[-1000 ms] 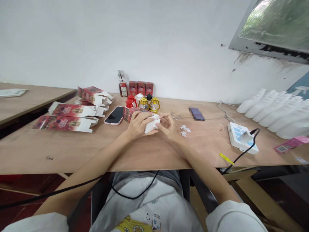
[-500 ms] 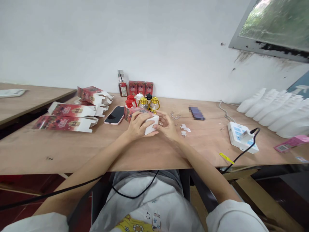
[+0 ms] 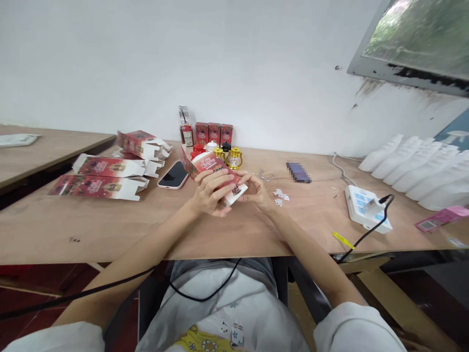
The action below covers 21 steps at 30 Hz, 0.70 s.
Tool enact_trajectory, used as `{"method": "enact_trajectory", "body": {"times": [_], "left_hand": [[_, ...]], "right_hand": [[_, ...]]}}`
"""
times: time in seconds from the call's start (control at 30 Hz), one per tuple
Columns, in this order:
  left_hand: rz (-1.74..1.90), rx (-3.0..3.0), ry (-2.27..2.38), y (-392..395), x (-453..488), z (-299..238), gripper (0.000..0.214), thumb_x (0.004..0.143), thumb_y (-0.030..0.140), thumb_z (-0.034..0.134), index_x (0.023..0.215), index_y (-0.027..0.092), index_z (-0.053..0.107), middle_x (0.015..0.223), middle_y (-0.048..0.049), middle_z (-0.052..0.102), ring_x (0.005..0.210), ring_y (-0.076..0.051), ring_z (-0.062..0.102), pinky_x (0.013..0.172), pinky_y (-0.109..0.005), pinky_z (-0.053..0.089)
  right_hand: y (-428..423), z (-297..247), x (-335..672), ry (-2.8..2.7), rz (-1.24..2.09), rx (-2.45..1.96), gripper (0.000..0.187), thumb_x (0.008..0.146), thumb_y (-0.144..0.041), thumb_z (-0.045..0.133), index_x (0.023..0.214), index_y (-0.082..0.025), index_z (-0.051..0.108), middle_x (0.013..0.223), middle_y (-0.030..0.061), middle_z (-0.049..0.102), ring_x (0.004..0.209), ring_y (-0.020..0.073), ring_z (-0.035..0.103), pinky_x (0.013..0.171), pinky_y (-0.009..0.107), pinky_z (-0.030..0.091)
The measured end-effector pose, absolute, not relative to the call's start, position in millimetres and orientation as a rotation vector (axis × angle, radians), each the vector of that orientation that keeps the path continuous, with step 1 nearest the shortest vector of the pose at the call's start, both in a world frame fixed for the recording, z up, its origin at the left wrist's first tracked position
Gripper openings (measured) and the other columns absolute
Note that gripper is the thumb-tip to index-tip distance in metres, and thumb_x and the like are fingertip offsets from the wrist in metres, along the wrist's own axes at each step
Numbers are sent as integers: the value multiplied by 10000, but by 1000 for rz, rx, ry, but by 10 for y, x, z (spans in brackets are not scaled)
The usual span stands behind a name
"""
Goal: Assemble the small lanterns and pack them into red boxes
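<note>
My left hand (image 3: 209, 191) is wrapped round a small red printed carton (image 3: 208, 165), holding it tilted above the wooden table (image 3: 120, 222). My right hand (image 3: 256, 191) is closed on the carton's white right end. Just behind the carton stand small toy lanterns (image 3: 234, 157) in gold, white, black and red. A pink-cased phone (image 3: 173, 175) lies screen up to the left of my left hand.
Several flat and half-folded red cartons (image 3: 98, 187) lie at the left. Three upright red boxes (image 3: 214, 133) stand by the wall. White paper bits (image 3: 280, 195), a white power strip (image 3: 366, 209) with black cable and a row of white bottles (image 3: 414, 166) are on the right.
The carton was resting on the table with its white end being closed; now both hands have lifted and turned it so its red printed face shows.
</note>
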<state>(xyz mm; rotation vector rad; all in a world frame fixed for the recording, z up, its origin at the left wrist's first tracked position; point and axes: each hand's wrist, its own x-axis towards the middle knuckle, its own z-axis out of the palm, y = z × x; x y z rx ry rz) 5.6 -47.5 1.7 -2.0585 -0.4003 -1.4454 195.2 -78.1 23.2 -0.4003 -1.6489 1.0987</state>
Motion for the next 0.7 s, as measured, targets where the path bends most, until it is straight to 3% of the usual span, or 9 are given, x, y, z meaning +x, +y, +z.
{"method": "enact_trajectory", "body": {"times": [0.13, 0.23, 0.37, 0.5, 0.7], "left_hand": [[-1654, -1985, -606, -522, 37, 118, 623, 786, 724, 368, 1208, 282, 491, 1251, -102, 534, 1259, -319, 445, 1022, -516, 314], [-1819, -1939, -820, -619, 76, 260, 650, 828, 690, 340, 1328, 277, 379, 1402, -119, 375, 1370, -323, 288, 1065, -541, 281], [-1862, -1963, -955, -709, 151, 360, 723, 797, 692, 440, 1370, 266, 324, 1458, -132, 257, 1414, -349, 150, 1093, -574, 238], [-1959, -1975, -1009, -718, 198, 365, 709, 762, 579, 611, 1341, 261, 352, 1450, -142, 236, 1390, -350, 195, 1097, -554, 259], [-1935, -2081, -927, -675, 182, 355, 696, 786, 488, 636, 1361, 251, 323, 1385, -150, 332, 1303, -310, 354, 1017, -489, 384]], "right_hand": [[-826, 171, 1949, -1857, 585, -472, 207, 736, -396, 698, 839, -248, 597, 1291, 94, 537, 1241, 266, 493, 1011, 511, 435], [-804, 77, 1946, -1994, 226, -542, 52, 774, -327, 643, 813, -293, 639, 1230, 66, 569, 1245, 278, 487, 1056, 581, 378], [-726, -9, 1938, -2082, 116, -581, 79, 828, -328, 593, 856, -337, 667, 1131, 46, 623, 1210, 263, 522, 1062, 612, 376], [-705, 5, 1914, -2141, 129, -618, 99, 849, -363, 597, 897, -317, 671, 1073, 53, 648, 1171, 244, 551, 1116, 576, 343], [-673, -36, 1912, -2148, 73, -630, 102, 839, -316, 617, 925, -329, 670, 1099, 51, 628, 1164, 246, 544, 1122, 572, 330]]}}
